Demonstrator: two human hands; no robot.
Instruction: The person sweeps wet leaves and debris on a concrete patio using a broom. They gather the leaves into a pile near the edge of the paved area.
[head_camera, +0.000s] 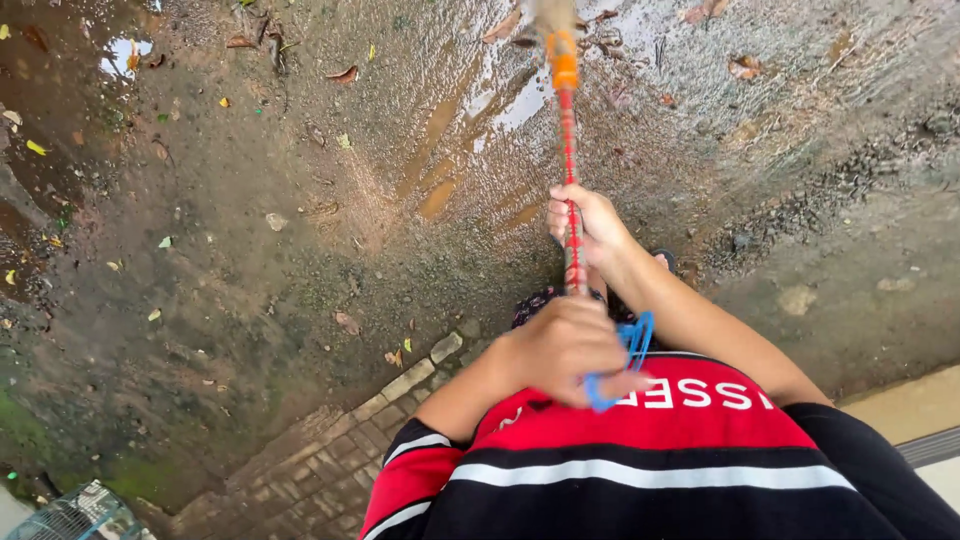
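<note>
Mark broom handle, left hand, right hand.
broom handle (569, 150), head view, red shaft below the orange collar
left hand (560, 345), head view, back of hand
right hand (590, 222), head view, knuckles on shaft

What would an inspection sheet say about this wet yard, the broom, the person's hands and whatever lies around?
Surface: wet muddy ground with puddles; a brick strip at the lower edge.
Job's things: long red-patterned broom handle with an orange collar; its head is blurred at the top edge; a blue loop at the near end.
Clutter: scattered fallen leaves and small stones.
Hands: left hand fingers wrapped round the near end; right hand gripping further along.
Cables: nothing seen.
Surroundings: wire cage at bottom left; pale step at right.
</note>
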